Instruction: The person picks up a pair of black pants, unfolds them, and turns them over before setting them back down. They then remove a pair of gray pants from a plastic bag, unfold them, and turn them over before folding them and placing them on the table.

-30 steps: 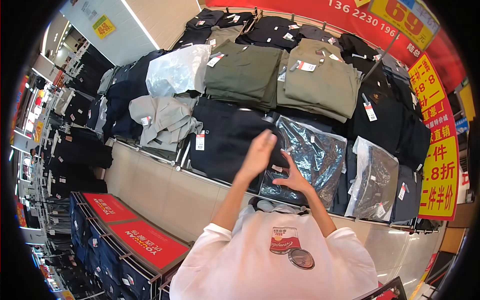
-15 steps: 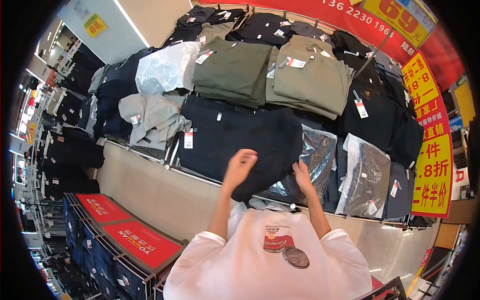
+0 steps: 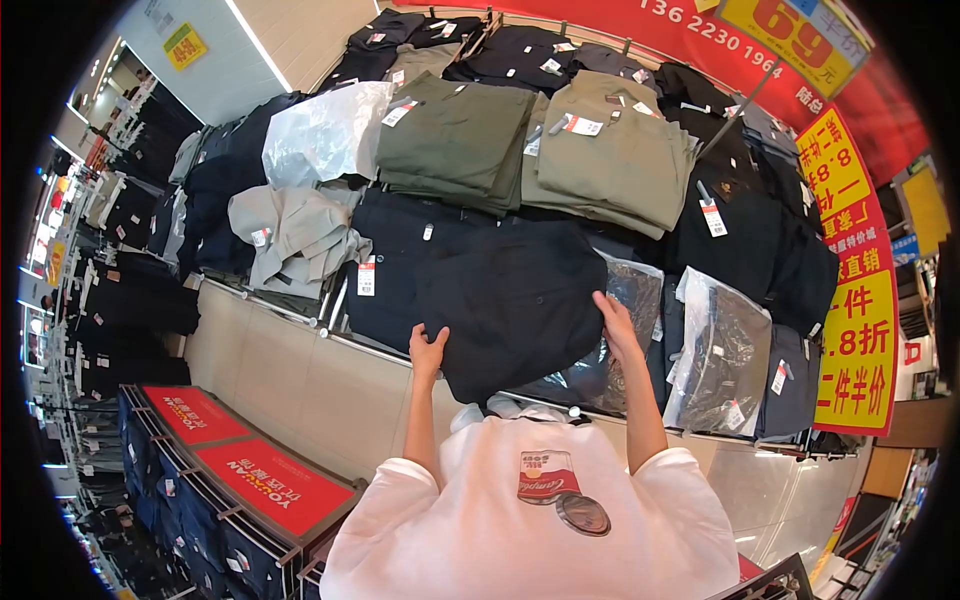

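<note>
A pair of black trousers (image 3: 520, 310) lies partly folded on the front of the display, over other dark trousers (image 3: 385, 235) with a white-and-red tag. My left hand (image 3: 428, 350) pinches the near left edge of the black pair. At its right edge, my right hand (image 3: 618, 325) has the cloth between thumb and fingers. A small button and pocket seam show on the upper surface. Plastic-wrapped dark trousers (image 3: 635, 295) lie just beyond my right hand.
Olive trousers (image 3: 455, 135) and khaki trousers (image 3: 610, 150) are stacked behind. Crumpled light grey trousers (image 3: 295, 230) lie at the left. A metal rail (image 3: 375, 350) edges the display. A lower rack with red signs (image 3: 270, 485) stands front left; yellow price signs (image 3: 855, 350) hang right.
My left hand has moved left and down from above the trousers to grip their left edge. The cloth is turned, showing a buttoned pocket. My right hand is slightly higher along its edge.
</note>
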Available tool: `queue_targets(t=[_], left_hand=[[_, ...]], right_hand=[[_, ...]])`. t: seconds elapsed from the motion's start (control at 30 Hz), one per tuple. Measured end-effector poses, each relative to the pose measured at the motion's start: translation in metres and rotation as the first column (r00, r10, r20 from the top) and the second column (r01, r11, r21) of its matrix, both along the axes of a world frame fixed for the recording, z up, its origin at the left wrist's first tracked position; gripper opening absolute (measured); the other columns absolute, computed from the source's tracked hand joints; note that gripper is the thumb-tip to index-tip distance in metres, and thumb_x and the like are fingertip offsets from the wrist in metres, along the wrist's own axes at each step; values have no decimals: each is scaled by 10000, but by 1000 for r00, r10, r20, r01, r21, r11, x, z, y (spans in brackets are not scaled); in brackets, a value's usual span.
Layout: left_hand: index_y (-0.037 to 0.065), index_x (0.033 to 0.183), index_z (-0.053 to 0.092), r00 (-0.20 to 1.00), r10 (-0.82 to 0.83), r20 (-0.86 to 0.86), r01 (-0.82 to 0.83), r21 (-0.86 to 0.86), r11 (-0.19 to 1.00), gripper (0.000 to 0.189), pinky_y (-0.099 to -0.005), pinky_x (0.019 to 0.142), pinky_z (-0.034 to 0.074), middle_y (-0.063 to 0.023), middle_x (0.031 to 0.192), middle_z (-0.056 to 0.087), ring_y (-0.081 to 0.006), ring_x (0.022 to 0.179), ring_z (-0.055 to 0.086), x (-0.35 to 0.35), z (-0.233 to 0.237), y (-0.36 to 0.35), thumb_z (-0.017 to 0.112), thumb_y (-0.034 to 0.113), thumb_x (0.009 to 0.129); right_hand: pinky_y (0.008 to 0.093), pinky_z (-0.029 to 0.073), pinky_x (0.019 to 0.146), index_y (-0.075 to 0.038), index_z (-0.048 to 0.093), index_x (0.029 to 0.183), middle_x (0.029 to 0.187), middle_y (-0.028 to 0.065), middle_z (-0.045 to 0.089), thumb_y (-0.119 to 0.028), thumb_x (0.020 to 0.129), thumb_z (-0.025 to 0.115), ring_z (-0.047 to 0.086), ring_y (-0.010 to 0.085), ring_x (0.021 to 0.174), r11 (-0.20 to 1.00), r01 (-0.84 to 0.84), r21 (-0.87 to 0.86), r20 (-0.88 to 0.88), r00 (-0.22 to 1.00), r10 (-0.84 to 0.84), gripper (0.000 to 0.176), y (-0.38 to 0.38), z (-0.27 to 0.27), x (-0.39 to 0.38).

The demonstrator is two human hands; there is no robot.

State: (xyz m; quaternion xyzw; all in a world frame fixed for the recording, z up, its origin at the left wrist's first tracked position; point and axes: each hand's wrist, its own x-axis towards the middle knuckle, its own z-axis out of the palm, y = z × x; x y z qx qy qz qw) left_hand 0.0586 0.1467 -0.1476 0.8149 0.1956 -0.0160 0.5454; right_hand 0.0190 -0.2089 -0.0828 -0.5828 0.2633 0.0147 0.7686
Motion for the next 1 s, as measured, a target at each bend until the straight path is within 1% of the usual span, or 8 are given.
queue_targets(t=[0.2, 0.37, 0.43, 0.6, 0.67, 0.83, 0.9, 1.0], left_hand=[[-33, 663, 449, 970, -187, 153, 180, 63, 982, 320, -294, 485, 326, -45, 531, 455, -102, 520, 371, 18, 34, 9, 678, 156, 782], [-13, 633, 416, 949, -185, 257, 189, 11, 982, 310, -265, 474, 262, 6, 531, 348, -54, 558, 292, 34, 90, 0, 637, 104, 817], [51, 644, 475, 918, -49, 394, 176, -295, 939, 250, -220, 459, 210, 92, 576, 376, -9, 537, 286, 41, 110, -7, 591, 90, 862], [40, 856, 580, 917, -22, 397, 227, -478, 848, 120, -192, 464, 223, 97, 614, 451, -2, 519, 310, 45, 159, -21, 545, 145, 902], [-56, 1109, 535, 899, -46, 435, 341, -631, 697, 267, -216, 776, 401, -25, 944, 605, -66, 850, 509, 47, 157, -27, 515, 127, 916], [-31, 1221, 471, 845, -432, 315, 533, -421, 734, 360, -270, 885, 398, -83, 1116, 561, -134, 1001, 518, 25, 186, -75, 515, 84, 884], [-31, 1094, 546, 593, -522, 613, 767, -235, 597, 284, -318, 924, 383, -150, 1204, 511, -209, 1111, 498, 8, 208, -113, 554, 47, 821], [-25, 888, 554, 272, -759, 591, 943, -5, 334, 119, -360, 993, 338, -186, 1208, 466, -309, 1170, 432, -19, 206, -148, 554, -4, 771]], right_hand=[[225, 428, 779, 33, 574, 1062, 967, 35, 627, -202, 895, 556, 560, 91, 868, 980, -103, -173, 176, 975, 133, 288, -6, 17, 24], [191, 408, 647, 1, 610, 985, 771, -14, 614, -242, 908, 538, 535, 46, 731, 864, -57, -501, 224, 955, 192, 266, -31, 18, 29], [186, 389, 594, -16, 625, 926, 691, -21, 586, -257, 921, 514, 510, 40, 658, 786, -46, -616, 185, 962, 201, 265, -39, 39, 25], [208, 451, 641, -10, 623, 885, 728, 25, 610, -242, 931, 492, 572, 82, 700, 889, 176, -422, 341, 940, -25, 270, -65, 69, 11], [210, 458, 651, -6, 623, 890, 738, 29, 613, -240, 929, 497, 577, 86, 708, 892, 184, -412, 330, 943, -42, 269, -65, 72, 4], [259, 492, 738, 6, 573, 1049, 896, 79, 622, -309, 944, 453, 603, 135, 793, 934, -178, -310, 247, 934, 260, 353, -22, 84, -9], [292, 481, 805, 7, 499, 1157, 1028, 109, 592, -392, 946, 402, 592, 164, 886, 945, -296, -141, 322, 889, 326, 462, 1, 90, -10], [298, 436, 867, -21, 424, 1240, 1150, 89, 533, -410, 943, 402, 541, 162, 980, 950, -299, 94, 282, 923, 263, 490, 10, 66, -15]])
